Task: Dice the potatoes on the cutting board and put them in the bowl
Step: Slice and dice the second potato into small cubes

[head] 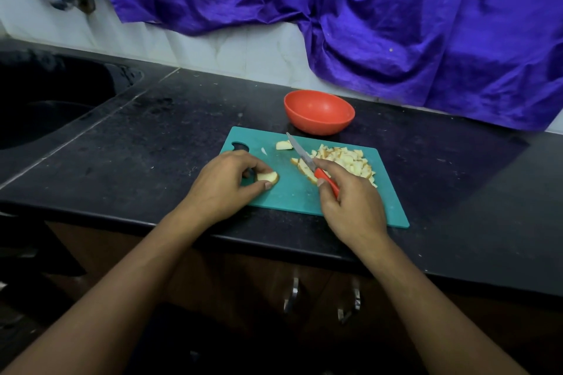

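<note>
- Fingers (257, 165) of the left hand (228, 183) curl round a pale, skin-edged potato wedge (268, 176), holding it on the flat teal plastic cutting board (289, 195).
- The right hand (350, 198) grips a red-handled, steel-bladed knife (301, 155).
- A rough heap of diced potato (350, 161) lies on the board just beyond the right fingers.
- A smooth round orange-red bowl (319, 113), its inside bare, stands just behind the board on the speckled black stone counter (152, 146).
</note>
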`<state>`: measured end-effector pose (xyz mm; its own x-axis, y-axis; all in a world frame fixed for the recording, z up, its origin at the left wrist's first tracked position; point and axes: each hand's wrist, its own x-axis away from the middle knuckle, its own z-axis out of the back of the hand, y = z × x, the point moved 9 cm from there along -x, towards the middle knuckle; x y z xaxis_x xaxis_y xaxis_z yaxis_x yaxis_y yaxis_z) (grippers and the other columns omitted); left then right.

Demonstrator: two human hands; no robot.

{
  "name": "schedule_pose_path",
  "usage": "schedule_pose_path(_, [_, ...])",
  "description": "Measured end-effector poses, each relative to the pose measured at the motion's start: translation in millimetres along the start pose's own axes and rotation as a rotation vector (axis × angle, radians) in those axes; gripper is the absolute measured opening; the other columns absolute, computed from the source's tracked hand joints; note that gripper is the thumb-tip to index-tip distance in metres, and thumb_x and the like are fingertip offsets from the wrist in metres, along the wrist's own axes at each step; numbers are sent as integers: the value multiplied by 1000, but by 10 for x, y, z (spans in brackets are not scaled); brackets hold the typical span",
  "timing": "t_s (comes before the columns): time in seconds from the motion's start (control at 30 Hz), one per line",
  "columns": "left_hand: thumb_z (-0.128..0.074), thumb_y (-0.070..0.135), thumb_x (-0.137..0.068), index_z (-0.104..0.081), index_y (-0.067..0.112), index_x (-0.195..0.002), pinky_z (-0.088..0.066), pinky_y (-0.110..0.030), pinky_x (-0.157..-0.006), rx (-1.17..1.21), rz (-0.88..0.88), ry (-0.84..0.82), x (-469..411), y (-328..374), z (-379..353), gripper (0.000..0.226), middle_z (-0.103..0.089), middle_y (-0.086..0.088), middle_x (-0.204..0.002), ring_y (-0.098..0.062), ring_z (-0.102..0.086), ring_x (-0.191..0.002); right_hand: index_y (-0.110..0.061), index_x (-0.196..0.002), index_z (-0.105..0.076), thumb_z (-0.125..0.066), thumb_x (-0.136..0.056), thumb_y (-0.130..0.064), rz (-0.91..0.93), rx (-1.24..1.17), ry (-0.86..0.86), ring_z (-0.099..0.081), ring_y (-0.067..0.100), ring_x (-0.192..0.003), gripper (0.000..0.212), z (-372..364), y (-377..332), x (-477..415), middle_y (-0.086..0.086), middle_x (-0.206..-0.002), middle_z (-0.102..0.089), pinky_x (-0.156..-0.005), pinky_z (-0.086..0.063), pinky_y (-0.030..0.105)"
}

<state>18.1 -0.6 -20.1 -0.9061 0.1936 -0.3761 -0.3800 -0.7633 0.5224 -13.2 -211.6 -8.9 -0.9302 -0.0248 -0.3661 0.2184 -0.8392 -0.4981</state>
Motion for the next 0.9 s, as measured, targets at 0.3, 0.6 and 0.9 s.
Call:
schedule_pose_path(0.3, [-83, 38, -83, -78, 30, -108, -48, -23, -74, 72, 47, 10, -12, -34, 18, 27, -66, 14, -96, -3, -60, -89, -44, -144, -53, -53, -102, -34, 14, 26, -215, -59, 6, -97, 43, -103, -290, 137, -14, -123, -67, -80, -52, 32])
schedule_pose_path(0.6, [-86, 38, -79, -76, 30, -99, -45, -15, -71, 92, 93, 17, 3, -57, 37, 23, -69, 16, -92, 0, -62, -86, -39, -139, -58, -51, -99, -28, 63, 327, -319, -62, 22, -106, 42, -52, -681, 53, -3, -120, -68, -81, -53, 39])
schedule_pose_path(0.9, [-84, 33, -82, -74, 34, -95, -51, -22, -82, 102, 80, -2, 26, -22, 43, 17, -70, 15, -96, -2, -63, -92, -28, -136, -60, -55, -95, -24, 138, 474, -382, -62, 27, -103, 42, -181, -918, -67, 5, -115, -66, -71, -40, 36])
